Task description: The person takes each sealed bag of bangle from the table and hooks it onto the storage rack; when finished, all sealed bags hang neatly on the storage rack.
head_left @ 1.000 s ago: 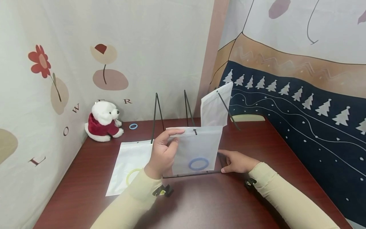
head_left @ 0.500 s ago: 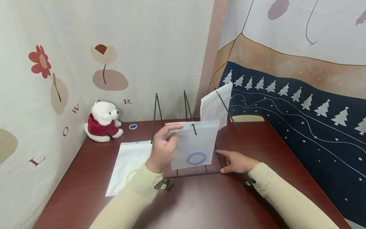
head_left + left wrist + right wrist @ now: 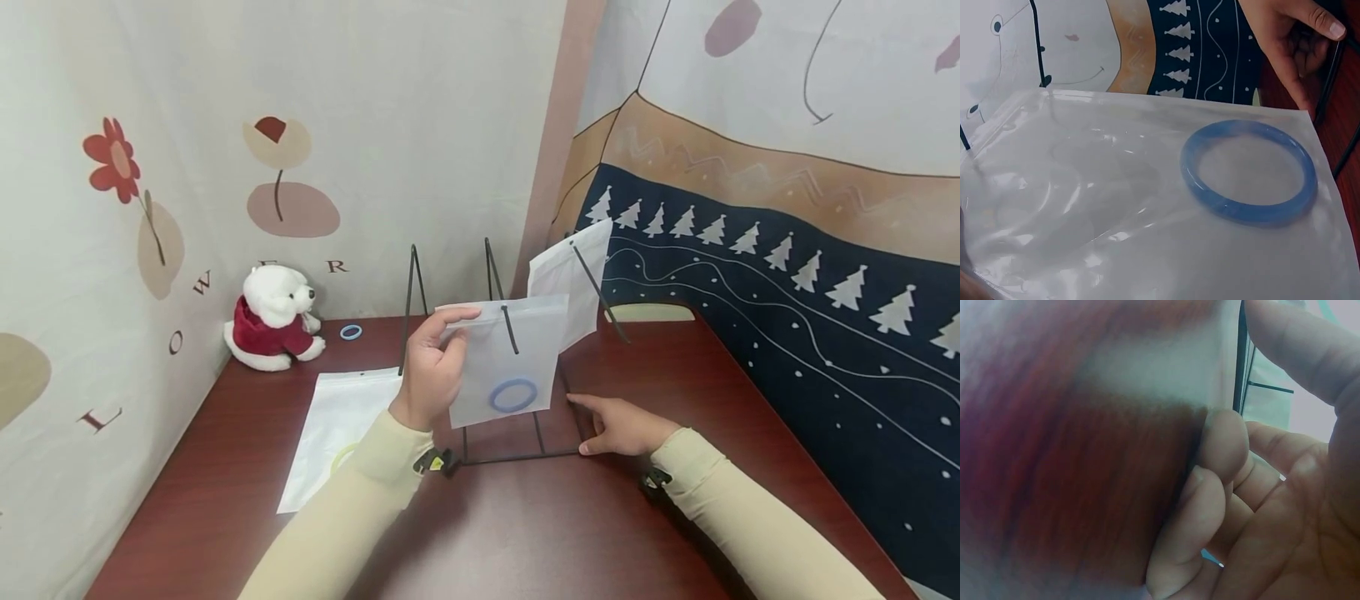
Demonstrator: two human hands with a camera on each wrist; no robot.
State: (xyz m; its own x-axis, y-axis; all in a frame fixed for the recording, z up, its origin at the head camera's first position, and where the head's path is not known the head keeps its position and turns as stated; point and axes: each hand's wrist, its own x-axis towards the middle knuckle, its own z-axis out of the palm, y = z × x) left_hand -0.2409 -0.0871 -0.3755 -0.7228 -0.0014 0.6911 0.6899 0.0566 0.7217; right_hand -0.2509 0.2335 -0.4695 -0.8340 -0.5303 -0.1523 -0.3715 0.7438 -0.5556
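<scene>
My left hand [image 3: 431, 367] pinches the upper left edge of a translucent zip bag [image 3: 480, 367] that holds a blue ring [image 3: 513, 395]. A black prong [image 3: 511, 329] of the wire rack [image 3: 517, 457] passes through the hole at the bag's top. In the left wrist view the ring [image 3: 1250, 215] lies near the bag's far corner. My right hand [image 3: 624, 425] grips the rack's base at its right side, thumb on the front corner and index finger farther back. Another white bag [image 3: 573, 292] hangs from the rack's right prong.
A white bag [image 3: 330, 417] with a yellow ring [image 3: 343, 456] lies flat at the left, partly behind my left forearm. Farther back are a white plush bear [image 3: 273, 321] in red and a small blue ring [image 3: 351, 332]. A pale green object [image 3: 649, 312] lies at the back right.
My left hand has raised the bag, and its hole has moved up and back along the prong. More of the rack's base shows below. My right hand has stayed on the rack.
</scene>
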